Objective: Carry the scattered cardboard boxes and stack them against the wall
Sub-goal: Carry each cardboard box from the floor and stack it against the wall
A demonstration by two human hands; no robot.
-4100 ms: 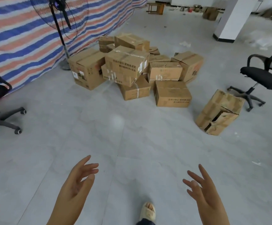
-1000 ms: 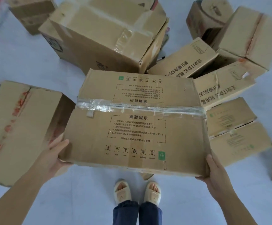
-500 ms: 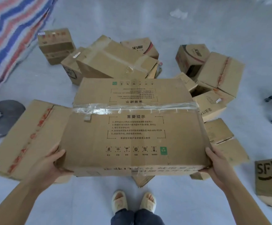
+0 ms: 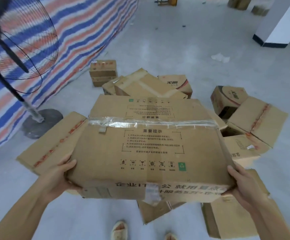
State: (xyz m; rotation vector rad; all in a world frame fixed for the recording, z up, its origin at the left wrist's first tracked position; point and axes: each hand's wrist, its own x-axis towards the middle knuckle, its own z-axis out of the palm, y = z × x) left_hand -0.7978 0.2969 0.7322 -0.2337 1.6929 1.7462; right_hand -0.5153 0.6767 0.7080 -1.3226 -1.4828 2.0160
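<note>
**Both hands carry a taped carton above the pile**

Our left hand grips the near left corner of the big brown cardboard box with clear tape and printed Chinese text, thumb lying on the top face and fingers curled beneath. Our right hand clasps the near right corner the same way. We hold the box off the grey tiled floor, its long axis running left to right across us, parallel to the tape seam, with the top face tipped slightly toward us. The nearer printed block reads upright to us; the farther one is upside down. Under and behind it lie scattered brown cardboard boxes, and a flat carton with red tape sits just to the left. A black pedestal fan stands before the red, white and blue striped tarpaulin. Pale slippers show below.
</note>
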